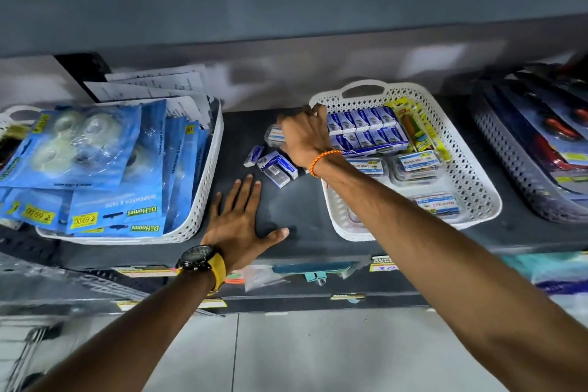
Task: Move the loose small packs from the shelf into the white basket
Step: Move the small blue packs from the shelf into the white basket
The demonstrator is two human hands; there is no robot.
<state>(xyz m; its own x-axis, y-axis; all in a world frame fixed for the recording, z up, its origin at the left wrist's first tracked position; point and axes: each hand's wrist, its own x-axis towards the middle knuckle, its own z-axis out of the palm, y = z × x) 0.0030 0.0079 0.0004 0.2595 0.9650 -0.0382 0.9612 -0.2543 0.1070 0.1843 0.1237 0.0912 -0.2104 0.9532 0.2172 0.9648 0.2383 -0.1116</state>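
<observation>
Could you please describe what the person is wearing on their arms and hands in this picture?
Both forearms are bare, with no sleeves and no gloves showing. By the left hand, the wrist carries a watch with a dark round case and a yellow strap. By the right hand, the wrist has a thin braided orange and white bracelet. No rings are visible on the fingers in view.

dim, blurred edges, wide-angle warp
</observation>
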